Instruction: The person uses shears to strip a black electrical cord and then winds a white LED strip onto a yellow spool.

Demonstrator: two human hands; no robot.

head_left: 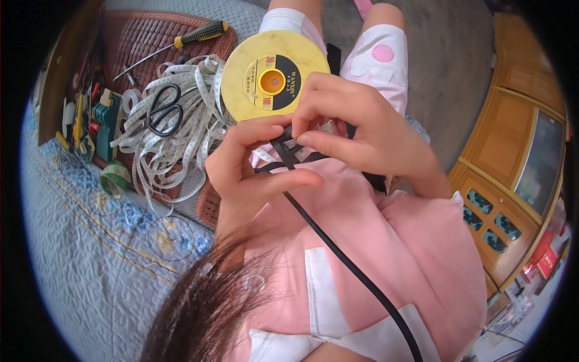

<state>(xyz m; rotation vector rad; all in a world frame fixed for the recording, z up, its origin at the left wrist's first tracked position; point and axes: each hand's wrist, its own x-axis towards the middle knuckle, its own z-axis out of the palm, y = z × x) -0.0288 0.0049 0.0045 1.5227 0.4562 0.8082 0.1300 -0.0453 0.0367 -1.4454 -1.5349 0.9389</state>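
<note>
black strap [338,247] pinched by both hands — left hand [253,169], right hand [362,130] | risk: yellow tape reel [272,75] may be knocked off the lap | loose white tape [181,130] may be snagged

Single head cam here, fisheye, looking straight down and super close over the lap. Edges bend; the bed [102,265] sits on the left.

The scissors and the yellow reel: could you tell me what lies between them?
In the head view, loose coils of white measuring tape fill the stretch between the scissors and the yellow reel.

Scissors [164,111] on tape pile [181,139], left of reel [271,75]
</note>
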